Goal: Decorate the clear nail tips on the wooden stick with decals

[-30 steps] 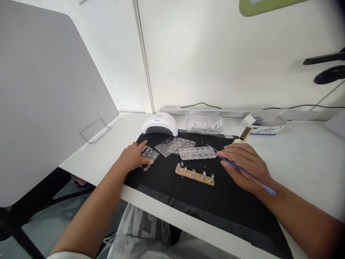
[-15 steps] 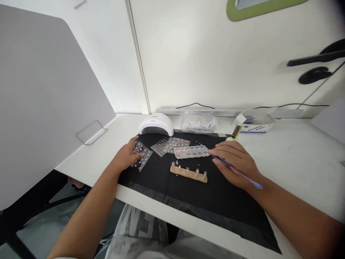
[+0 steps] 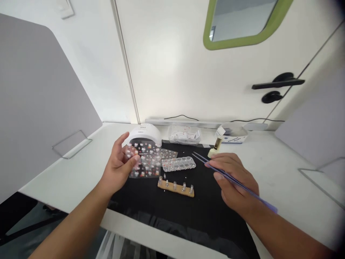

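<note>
My left hand (image 3: 118, 165) pinches a clear sticker sheet (image 3: 147, 162) with small printed figures, raised in front of the white lamp. Purple tweezers (image 3: 242, 185) rest in my right hand (image 3: 235, 180), their tips slightly apart and pointing toward a clear compartment case (image 3: 179, 164). Small pieces fill the case, though I cannot make out what each one is. Nearer to me lies a wooden strip (image 3: 176, 188) with several clear, nail-tip-like pieces standing on it. Another sticker sheet (image 3: 169, 154) shows partly behind the held one.
At the back of the black mat (image 3: 172, 219) stand a white nail lamp (image 3: 145, 132), a clear plastic box (image 3: 184, 136) with packets, and a polish bottle (image 3: 215, 147) with a gold cap. An open cardboard box (image 3: 234, 138) stands at the back right. Grey panels flank the white table.
My left hand has lifted the sticker sheet off the mat and turned it upright. My right hand still holds the tweezers, now seen more side-on. The camera view has shifted.
</note>
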`<control>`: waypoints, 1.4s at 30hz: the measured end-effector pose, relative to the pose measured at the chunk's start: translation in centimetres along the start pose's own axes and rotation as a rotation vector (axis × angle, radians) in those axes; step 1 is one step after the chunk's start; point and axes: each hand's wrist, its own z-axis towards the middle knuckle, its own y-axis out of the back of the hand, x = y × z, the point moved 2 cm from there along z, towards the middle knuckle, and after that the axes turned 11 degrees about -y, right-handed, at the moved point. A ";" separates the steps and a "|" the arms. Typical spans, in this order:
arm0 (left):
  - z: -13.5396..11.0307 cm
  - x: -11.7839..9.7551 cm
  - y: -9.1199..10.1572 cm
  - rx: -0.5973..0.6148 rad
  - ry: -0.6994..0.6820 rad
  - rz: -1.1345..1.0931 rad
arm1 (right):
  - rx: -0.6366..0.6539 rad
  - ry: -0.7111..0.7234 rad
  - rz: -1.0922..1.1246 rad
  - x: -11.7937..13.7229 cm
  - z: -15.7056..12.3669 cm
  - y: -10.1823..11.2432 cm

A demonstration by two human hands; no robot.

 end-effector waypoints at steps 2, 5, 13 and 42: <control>0.5 -0.5 -1.9 0.069 -0.040 -0.089 | -0.007 -0.071 0.129 0.9 -0.3 0.0; 1.0 -0.6 -4.5 0.146 -0.161 -0.181 | 0.042 -0.129 0.303 2.3 -0.7 0.1; 0.0 1.6 -7.5 0.093 -0.145 -0.296 | 0.076 -0.248 0.441 4.4 -0.2 -0.4; -2.6 1.5 -7.6 0.257 0.021 -0.380 | -0.032 -0.332 0.518 3.3 -2.5 -3.6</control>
